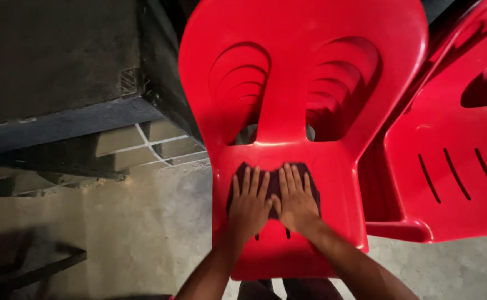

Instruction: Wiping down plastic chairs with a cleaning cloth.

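A stack of red plastic chairs (288, 83) stands right below me, its backrest pointing away. A dark cloth (274, 180) lies flat on the seat, close to the backrest. My left hand (248, 203) presses on the cloth's left half, palm down, fingers spread. Beside it, my right hand (294, 197) lies flat on the cloth's right half in the same way. The two thumbs nearly touch in the middle. Neither hand grips anything.
A second red plastic chair (454, 161) stands close on the right, touching the stack. A dark wall and a grey ledge (60, 125) fill the upper left. Bare concrete floor (143, 222) lies to the left and front.
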